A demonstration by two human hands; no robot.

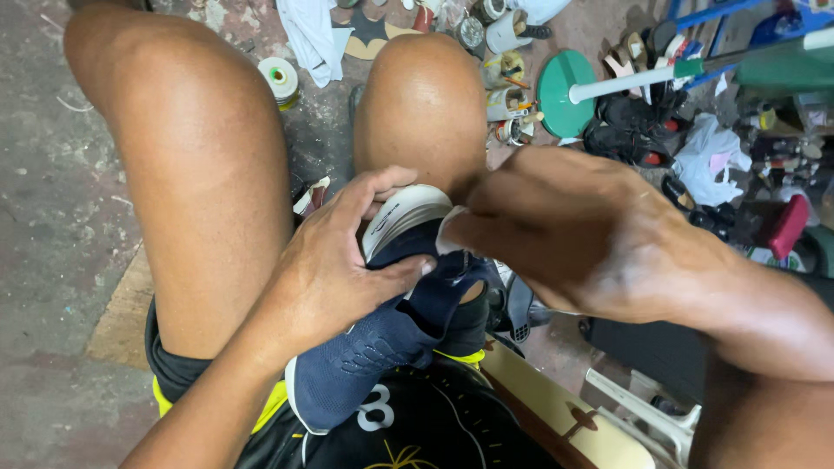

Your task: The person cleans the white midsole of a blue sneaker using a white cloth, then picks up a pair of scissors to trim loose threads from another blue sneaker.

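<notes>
A navy knit sneaker (365, 356) with a white sole (400, 217) lies in my lap, between my bare knees, toe toward my body. My left hand (334, 260) grips it around the middle, thumb pressed on the dark upper near the opening. My right hand (556, 226) comes in from the right with its fingers closed at the sneaker's heel, pinching a white edge beside the sole. What exactly those fingertips hold is hidden.
A concrete floor lies to the left. Ahead are a roll of tape (280, 78), white cloth (311, 35), small cans and jars (508, 95), and a green round stand base with a white pole (565, 91). Dark shoes (630, 130) and clutter sit at the right.
</notes>
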